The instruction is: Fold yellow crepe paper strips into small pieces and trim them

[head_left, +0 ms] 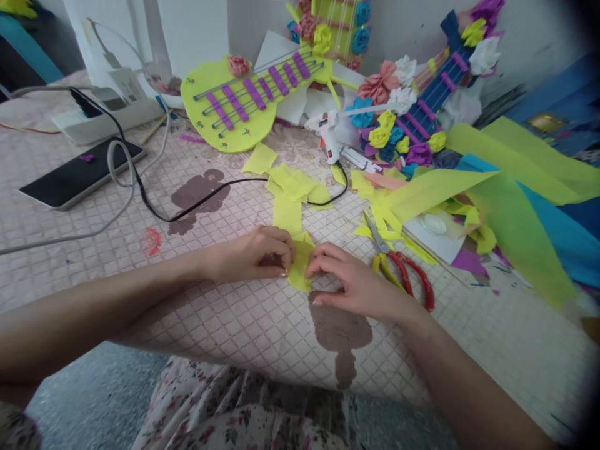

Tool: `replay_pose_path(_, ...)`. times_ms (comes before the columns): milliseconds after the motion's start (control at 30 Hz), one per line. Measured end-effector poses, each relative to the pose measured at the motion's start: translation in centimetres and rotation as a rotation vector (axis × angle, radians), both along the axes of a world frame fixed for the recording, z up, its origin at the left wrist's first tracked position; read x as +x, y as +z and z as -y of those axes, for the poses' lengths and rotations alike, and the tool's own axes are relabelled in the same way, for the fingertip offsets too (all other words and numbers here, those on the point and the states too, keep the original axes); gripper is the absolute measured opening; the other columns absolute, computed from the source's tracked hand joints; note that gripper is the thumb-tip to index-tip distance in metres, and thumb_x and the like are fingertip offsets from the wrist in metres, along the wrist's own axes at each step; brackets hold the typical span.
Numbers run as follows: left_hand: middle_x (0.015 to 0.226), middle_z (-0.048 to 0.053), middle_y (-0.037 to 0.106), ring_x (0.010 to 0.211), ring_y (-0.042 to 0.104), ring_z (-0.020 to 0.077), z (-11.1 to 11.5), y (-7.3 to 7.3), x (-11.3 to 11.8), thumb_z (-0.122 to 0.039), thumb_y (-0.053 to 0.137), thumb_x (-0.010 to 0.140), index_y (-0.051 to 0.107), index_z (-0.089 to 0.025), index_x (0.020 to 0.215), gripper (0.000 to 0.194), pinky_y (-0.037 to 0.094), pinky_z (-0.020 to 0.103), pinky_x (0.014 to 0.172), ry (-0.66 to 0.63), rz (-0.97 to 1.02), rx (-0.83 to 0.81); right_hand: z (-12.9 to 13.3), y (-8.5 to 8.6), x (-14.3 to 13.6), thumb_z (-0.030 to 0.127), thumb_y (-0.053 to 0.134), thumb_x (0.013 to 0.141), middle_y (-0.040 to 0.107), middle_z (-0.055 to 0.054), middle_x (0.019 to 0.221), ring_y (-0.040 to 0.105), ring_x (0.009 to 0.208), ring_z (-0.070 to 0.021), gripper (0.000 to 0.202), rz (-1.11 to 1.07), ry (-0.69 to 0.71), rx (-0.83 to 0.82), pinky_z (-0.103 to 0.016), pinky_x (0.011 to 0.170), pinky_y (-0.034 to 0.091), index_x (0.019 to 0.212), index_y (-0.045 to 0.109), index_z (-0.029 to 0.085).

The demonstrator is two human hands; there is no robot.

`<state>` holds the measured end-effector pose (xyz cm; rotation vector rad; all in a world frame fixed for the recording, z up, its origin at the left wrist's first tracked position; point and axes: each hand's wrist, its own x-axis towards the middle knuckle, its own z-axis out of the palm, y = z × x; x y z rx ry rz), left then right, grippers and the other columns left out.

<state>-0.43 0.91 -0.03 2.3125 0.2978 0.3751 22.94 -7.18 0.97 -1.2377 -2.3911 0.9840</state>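
Left grip: the person's bare left hand [255, 253] is closed, thumb and fingertips pinching the left edge of a bright yellow, thin-looking paper piece [300, 267].
Right grip: the bare right hand [354, 281] is part open, fingertips at the piece's right edge, thumb apart below.
Yellow piece: between both hands, near the front edge of the worktop [248, 319] with its pale diamond-patterned cover; a flat yellow paper strip [287, 214] lies just beyond.
Handling: light, even pinches from both sides would likely suit such paper, with little pull, lest it tear or crease crookedly.
Cutting side: scissors with red and yellow handles [385, 248] lie near the right hand.
Print: small markings on the white plastic adapter [125, 86] and white glue gun [330, 134] cannot be read.
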Motion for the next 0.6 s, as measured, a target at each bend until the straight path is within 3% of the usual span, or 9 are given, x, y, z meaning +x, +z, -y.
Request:
replay_pose_path(333, 0.086, 0.006, 0.06, 0.08, 0.055, 0.0146, 0.03, -0.18, -0.01, -0.017, 0.054, 0.087, 0.059, -0.014, 0.086, 0.005, 0.044, 0.028, 0.075, 0.063, -0.011, -0.017, 0.17, -0.13, -0.73, 0.013, 0.057, 0.086, 0.054, -0.003, 0.098, 0.054, 0.09, -0.0149, 0.009, -0.044, -0.069, 0.093, -0.028, 0.077, 0.044, 0.09, 0.058, 0.02)
replay_pose_path(467, 0.087, 0.005, 0.06, 0.08, 0.055, 0.0141, -0.03, -0.06, -0.07, -0.02, 0.055, 0.088, 0.059, -0.015, 0.086, 0.007, 0.044, 0.027, 0.074, 0.041, -0.02, -0.013, 0.11, -0.15, -0.79, 0.008, 0.054, 0.084, 0.055, -0.003, 0.094, 0.054, 0.082, -0.0139, 0.012, -0.08, -0.114, 0.091, -0.027, 0.071, 0.045, 0.085, 0.057, 0.02)
replay_pose_path(600, 0.087, 0.006, 0.062, 0.083, 0.056, 0.0147, -0.13, 0.11, -0.09, -0.021, 0.056, 0.089, 0.06, -0.015, 0.083, 0.01, 0.045, 0.028, 0.077, 0.003, -0.021, -0.005, 0.17, -0.14, -0.73, 0.005, 0.054, 0.081, 0.055, -0.004, 0.098, 0.055, 0.089, -0.0154, 0.017, -0.09, -0.094, 0.057, -0.028, 0.074, 0.047, 0.087, 0.058, 0.021)
